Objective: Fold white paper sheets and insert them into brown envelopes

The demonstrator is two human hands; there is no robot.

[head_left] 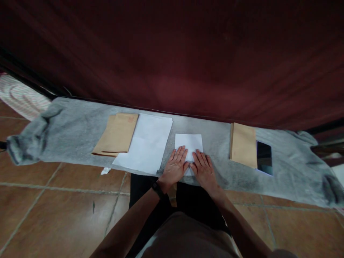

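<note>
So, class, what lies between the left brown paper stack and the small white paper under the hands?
In the head view: larger white sheets, partly under the brown stack, then grey cloth up to the small paper.

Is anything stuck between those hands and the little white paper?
Nothing visible: the left hand and right hand both rest on the little white paper. The larger white paper lies apart, to its left.
</note>
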